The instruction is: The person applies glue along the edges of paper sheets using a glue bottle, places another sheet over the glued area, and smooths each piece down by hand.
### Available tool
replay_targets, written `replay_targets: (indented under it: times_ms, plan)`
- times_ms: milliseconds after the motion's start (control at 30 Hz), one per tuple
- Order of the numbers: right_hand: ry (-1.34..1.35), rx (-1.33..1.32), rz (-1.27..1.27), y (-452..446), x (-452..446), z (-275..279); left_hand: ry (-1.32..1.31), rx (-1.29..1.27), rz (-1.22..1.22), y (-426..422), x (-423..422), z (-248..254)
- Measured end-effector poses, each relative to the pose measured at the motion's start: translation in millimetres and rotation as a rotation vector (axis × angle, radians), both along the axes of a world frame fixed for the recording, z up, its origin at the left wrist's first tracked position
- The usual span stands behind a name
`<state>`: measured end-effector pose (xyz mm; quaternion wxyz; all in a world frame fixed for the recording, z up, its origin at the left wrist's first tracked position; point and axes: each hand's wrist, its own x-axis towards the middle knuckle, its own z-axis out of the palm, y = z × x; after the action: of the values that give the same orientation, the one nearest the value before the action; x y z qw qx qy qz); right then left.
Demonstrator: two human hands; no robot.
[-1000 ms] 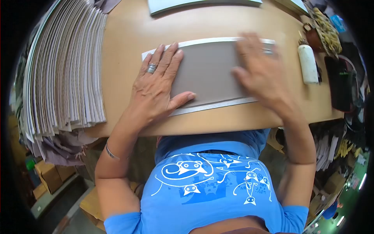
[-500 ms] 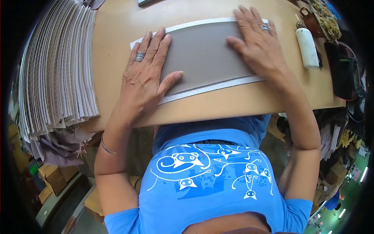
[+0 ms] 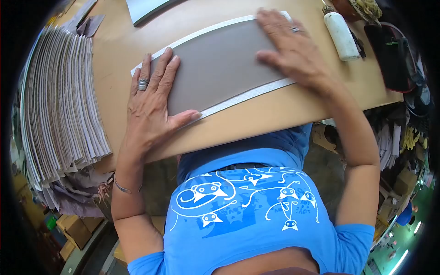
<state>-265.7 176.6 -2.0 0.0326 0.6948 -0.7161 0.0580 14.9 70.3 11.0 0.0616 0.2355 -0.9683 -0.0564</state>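
A grey-brown rectangular panel lies on top of a white sheet, whose patterned edges show along the panel's long sides. My left hand rests flat on the panel's left end, fingers spread and thumb stretched toward the near edge. On the right end lies my right hand, palm down with the fingers apart, its fingertips over the far edge and slightly blurred. Both hands press on the surface and grasp nothing.
A tall stack of layered sheets stands at the table's left. At the right are a white bottle and a dark case. Another pale board lies at the far side of the wooden table.
The view has shifted and tilted, so the panel and table appear more slanted. My right hand has moved slightly over the panel's right end; my left hand remains on the left end.
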Motion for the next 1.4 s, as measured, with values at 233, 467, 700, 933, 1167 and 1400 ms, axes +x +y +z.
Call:
replay_targets:
  times_ms: [233, 467, 700, 933, 1167, 1400]
  plan:
    - [-0.086, -0.01, -0.105, 8.4, -19.0, 15.9, 0.012, 0.021, 0.004, -3.5, -0.4, -4.2]
    - [0.023, -0.056, -0.028, 9.6, -17.1, -11.0, 0.098, 0.043, -0.041, -6.7, 9.9, -0.5]
    - [-0.004, 0.019, -0.047, 9.4, -14.6, -1.9, 0.001, 0.006, -0.037, 0.0, 4.8, -1.3]
    - [0.004, 0.018, -0.103, 8.2, -10.4, -4.1, 0.011, 0.03, 0.03, -6.2, 1.3, 4.8]
    - [-0.009, 0.016, -0.122, 8.8, -9.8, -4.9, -0.022, 0.207, 0.146, -25.5, -19.8, 40.8]
    - [-0.109, 0.016, -0.132, 10.0, -9.7, -1.2, -0.082, 0.816, -0.081, -82.2, -21.1, 51.3]
